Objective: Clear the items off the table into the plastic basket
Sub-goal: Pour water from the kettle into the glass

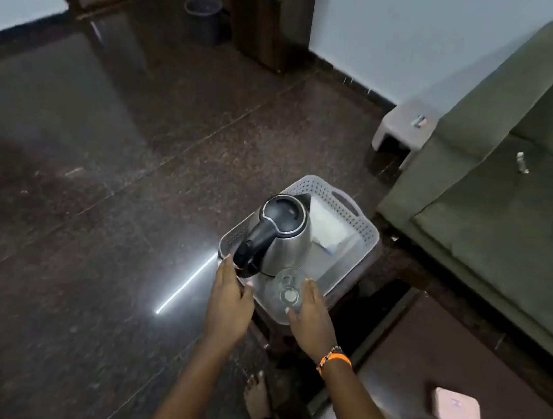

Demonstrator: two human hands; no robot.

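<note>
I'm at the putting-in step: the kettle (281, 234) stands in the plastic basket (350, 214) and the glass (288, 291) sits at its near end. My left hand (230, 299) lies beside the kettle's handle, fingers straight, gripping nothing. My right hand (311, 313) rests along the glass with fingers straight — released, I judge. Both arms reach forward and down. Next I should go back to the surface (404, 379) at lower right — pink boxes (457, 409) remain there.

Home living room; green sofa (498, 186); polished stone floor (98, 189); bin (204, 18).
</note>
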